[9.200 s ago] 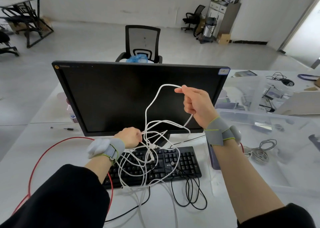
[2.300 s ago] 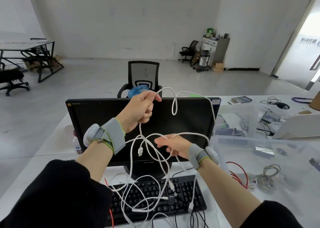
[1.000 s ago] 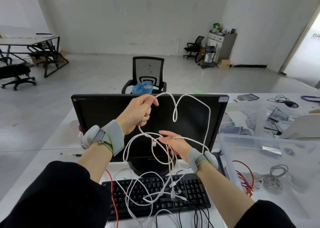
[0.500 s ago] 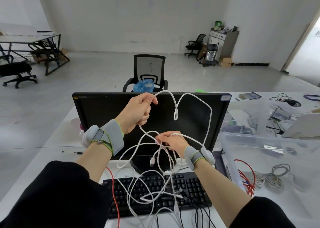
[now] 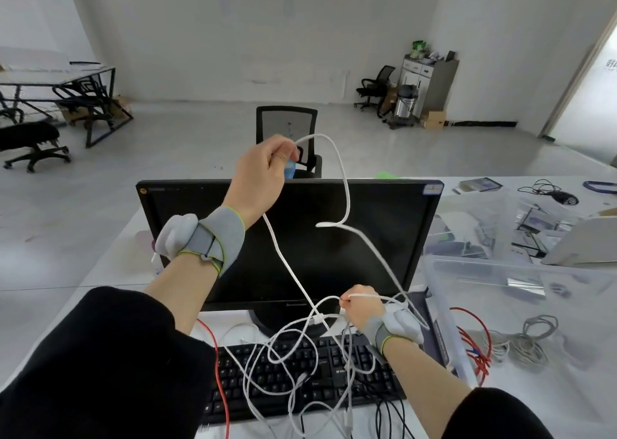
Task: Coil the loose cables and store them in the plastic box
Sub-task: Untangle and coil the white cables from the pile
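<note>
**Hands pulled apart, cable stretched**

Since a moment ago my left hand [image 5: 263, 174] has risen above the monitor's [image 5: 290, 241] top edge, fist closed on the smooth white cable [image 5: 283, 265]. My right hand [image 5: 362, 310] dropped low, pinching a strand over the keyboard [image 5: 300, 382]. Loops dangle tangled there. Clear plastic box [image 5: 500, 281] sits right.

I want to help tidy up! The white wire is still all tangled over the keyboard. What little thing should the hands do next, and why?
Probably keep lifting the left hand to pull the white cable free. The right hand pinches it low, and loops hang knotted over the keyboard. It looks too tangled to coil for the plastic box yet.
</note>
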Tool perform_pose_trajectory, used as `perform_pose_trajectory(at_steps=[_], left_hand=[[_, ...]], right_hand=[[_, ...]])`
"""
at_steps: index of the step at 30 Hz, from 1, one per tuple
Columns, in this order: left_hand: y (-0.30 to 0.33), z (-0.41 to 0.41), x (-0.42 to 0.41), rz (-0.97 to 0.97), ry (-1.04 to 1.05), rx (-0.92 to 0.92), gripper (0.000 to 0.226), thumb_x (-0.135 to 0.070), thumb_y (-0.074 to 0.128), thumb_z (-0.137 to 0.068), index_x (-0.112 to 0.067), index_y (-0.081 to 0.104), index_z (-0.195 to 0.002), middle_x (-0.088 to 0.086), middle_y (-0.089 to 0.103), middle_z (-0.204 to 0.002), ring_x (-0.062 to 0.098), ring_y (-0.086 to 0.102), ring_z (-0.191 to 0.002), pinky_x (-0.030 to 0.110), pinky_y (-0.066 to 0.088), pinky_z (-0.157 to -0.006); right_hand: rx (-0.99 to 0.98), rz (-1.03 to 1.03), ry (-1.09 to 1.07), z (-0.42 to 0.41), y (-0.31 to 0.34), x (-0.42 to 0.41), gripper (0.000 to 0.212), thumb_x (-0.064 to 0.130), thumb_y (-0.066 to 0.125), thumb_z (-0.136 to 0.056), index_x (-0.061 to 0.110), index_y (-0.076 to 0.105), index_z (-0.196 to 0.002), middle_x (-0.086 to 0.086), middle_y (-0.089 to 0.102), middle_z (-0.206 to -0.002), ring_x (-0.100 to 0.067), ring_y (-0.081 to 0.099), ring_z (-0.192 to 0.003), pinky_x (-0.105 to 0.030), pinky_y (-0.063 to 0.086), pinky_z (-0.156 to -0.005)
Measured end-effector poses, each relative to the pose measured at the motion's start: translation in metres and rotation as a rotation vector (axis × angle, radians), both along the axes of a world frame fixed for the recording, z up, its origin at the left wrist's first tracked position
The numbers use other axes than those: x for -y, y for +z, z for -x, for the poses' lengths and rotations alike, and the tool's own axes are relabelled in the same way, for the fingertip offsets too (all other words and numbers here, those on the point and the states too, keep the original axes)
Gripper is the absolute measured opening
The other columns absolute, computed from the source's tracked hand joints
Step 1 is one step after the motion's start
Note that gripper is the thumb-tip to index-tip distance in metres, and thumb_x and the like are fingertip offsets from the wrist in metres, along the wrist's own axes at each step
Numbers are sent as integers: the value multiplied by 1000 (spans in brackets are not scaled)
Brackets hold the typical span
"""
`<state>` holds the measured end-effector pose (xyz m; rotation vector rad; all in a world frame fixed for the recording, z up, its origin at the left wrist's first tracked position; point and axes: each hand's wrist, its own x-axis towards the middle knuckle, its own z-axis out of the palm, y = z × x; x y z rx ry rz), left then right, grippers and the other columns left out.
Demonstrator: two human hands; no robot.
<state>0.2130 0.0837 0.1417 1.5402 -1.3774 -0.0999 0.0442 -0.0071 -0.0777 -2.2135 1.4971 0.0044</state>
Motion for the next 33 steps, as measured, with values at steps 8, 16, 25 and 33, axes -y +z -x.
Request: perform_pose_trajectory(at_steps=[8, 16, 25, 33], left_hand=[[0, -7, 2, 68, 77, 14, 23, -22, 39, -102, -16, 55, -88, -15, 41, -64, 0, 42, -58, 5, 33, -57], [-21, 12, 9, -71, -60, -201, 26, -25, 36, -102, -17, 58, -89, -13, 40, -61, 3, 37, -55, 32, 39, -60], [4, 15, 8, 35, -87, -303, 27, -28, 36, -102, -26, 55, -83, -5, 41, -59, 4, 35, -47, 19, 31, -49], [17, -3, 8, 193, 20, -302, 32, -23, 35, -103, -28, 53, -77, -9, 40, -60, 6, 36, -54, 22, 30, -53]], right_hand=[[-45, 44, -30, 8, -7, -2, 30, 21, 46, -96, 9, 62, -118, -11, 62, -119, -28, 56, -115, -30, 44, -91], [639, -650, 96, -18, 46, -27, 40, 15, 59, -92, 14, 54, -131, -10, 59, -129, -4, 42, -71, -9, 30, -45], [186, -297, 211, -32, -2, -60, 13, 20, 59, -88, 16, 65, -78, -10, 63, -96, -23, 60, -101, -10, 41, -75], [-137, -251, 164, 1, -45, -50, 13, 19, 43, -94, 15, 51, -85, -17, 66, -112, -31, 63, -104, -32, 52, -88]])
